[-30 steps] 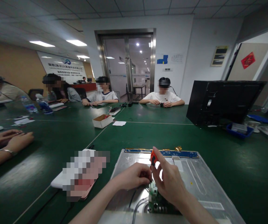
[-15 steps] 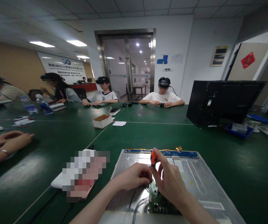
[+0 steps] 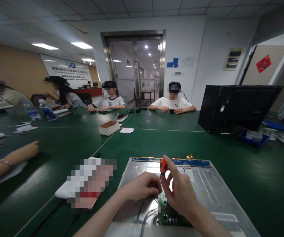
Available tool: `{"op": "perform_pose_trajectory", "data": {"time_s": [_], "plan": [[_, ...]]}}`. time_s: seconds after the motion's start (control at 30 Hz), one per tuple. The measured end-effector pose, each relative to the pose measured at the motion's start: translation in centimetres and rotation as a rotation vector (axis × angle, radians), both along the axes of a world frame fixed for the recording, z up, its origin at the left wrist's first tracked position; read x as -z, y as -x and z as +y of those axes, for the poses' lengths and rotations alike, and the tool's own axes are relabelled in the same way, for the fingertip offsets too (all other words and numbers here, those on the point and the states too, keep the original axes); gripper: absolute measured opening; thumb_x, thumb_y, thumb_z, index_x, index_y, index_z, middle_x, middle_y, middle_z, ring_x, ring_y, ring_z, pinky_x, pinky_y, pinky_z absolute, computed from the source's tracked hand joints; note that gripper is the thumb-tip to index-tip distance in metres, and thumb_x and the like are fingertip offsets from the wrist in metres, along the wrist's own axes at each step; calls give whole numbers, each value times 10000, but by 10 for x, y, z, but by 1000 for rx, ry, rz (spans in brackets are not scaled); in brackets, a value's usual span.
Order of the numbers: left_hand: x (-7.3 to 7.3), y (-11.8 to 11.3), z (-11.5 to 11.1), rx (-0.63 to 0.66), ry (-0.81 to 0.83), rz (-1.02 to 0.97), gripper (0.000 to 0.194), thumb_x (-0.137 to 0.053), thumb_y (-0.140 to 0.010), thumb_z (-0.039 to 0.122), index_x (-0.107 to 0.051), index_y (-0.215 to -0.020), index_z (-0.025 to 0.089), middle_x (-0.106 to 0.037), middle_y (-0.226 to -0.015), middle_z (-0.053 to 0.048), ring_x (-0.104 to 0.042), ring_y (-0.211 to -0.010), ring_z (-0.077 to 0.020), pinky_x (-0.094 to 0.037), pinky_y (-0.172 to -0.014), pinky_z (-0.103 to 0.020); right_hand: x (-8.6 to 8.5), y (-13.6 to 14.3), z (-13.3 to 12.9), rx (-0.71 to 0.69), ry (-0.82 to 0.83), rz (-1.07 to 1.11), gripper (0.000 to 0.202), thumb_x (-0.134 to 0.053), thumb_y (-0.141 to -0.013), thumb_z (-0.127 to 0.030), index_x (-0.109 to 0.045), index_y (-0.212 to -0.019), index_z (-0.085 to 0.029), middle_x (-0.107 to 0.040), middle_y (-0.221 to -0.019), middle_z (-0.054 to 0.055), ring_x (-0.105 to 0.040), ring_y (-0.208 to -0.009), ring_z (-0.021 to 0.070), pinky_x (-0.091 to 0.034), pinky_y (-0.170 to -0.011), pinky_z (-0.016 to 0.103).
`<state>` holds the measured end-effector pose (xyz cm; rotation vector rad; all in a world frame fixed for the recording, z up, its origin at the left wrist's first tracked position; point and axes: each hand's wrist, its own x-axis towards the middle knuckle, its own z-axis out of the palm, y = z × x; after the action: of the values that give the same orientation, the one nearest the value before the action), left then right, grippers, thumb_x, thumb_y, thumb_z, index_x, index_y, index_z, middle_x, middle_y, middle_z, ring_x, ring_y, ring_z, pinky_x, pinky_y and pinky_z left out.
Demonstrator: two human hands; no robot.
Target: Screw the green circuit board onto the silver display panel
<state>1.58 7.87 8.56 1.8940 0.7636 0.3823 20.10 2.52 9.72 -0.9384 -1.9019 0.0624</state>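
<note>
My right hand [image 3: 181,187] is closed around a screwdriver [image 3: 164,166] with an orange and black handle, held upright. Its shaft points down at a green circuit board [image 3: 165,210], and the tip is hidden by my fingers. Beside the shaft, my left hand [image 3: 145,185] has its fingers curled into a pinch at the board's upper edge; what they hold is hidden. The board lies on a silver metal panel [image 3: 218,194], which looks like the back of a flat display. Dark cables [image 3: 145,219] run from the board's left side. A blue circuit strip [image 3: 198,163] lines the panel's far edge.
Left of the panel lie a blurred pink phone-like object [image 3: 92,199] and a white one [image 3: 63,189]. A small open box [image 3: 109,128] stands farther off. At right are a black monitor [image 3: 238,107] and a blue tray [image 3: 254,139]. A co-worker's arm [image 3: 15,156] reaches in from the left.
My hands and the screwdriver stay almost where they were. At the left, the co-worker's two hands have moved apart, one drawing back towards the frame's edge.
</note>
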Motion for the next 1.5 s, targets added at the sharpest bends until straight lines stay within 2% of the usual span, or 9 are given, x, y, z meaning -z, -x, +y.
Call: {"op": "perform_pose_trajectory", "data": {"time_s": [0.13,0.4,0.63,0.97,1.23,1.5], "plan": [[-1,0,-1,1,6,-3,87,-662,-779,164,-651,-866,164,-639,-805,3,-568,-743,-158,-438,-697,-252,0,0,0,15,-10,-6,629,-436,-958,-183,-219,-1547,-211,-659,-675,-22,-593,-450,165,-435,-454,277],[0,0,0,-4,-7,31,133,-632,-739,117,-655,-859,170,-642,-792,11,-568,-731,-156,-438,-689,-248,1,1,2,32,-42,-16,622,-425,-967,-178,-210,-1549,-219,-741,-872,48,-601,-458,155,-446,-452,280],[-5,-1,-2,-37,-58,41,92,-639,-736,153,-641,-827,167,-631,-772,9,-564,-731,-162,-417,-677,-249,1,1,2,69,-68,-30,558,-449,-983,-218,-266,-1511,-209,-650,-660,-34,-593,-428,168,-465,-451,273],[-4,0,-2,-13,-41,14,76,-655,-759,189,-635,-830,170,-625,-769,9,-545,-716,-157,-427,-679,-252,-1,0,0,16,-26,-4,566,-441,-979,-219,-261,-1514,-180,-669,-681,-18,-588,-435,143,-449,-445,254],[-5,0,-2,0,-12,11,127,-632,-753,148,-649,-878,165,-629,-801,2,-561,-743,-162,-436,-691,-250,-4,0,-1,23,-39,-2,518,-393,-987,-192,-271,-1490,-166,-623,-614,-38,-516,-384,130,-366,-407,244],[-11,-1,-3,-46,-74,66,87,-650,-735,131,-640,-812,170,-610,-752,18,-545,-723,-154,-429,-687,-247,-2,1,1,84,-100,-28,465,-402,-1026,-270,-294,-1475,-214,-593,-628,-56,-541,-403,143,-407,-432,252]]}}
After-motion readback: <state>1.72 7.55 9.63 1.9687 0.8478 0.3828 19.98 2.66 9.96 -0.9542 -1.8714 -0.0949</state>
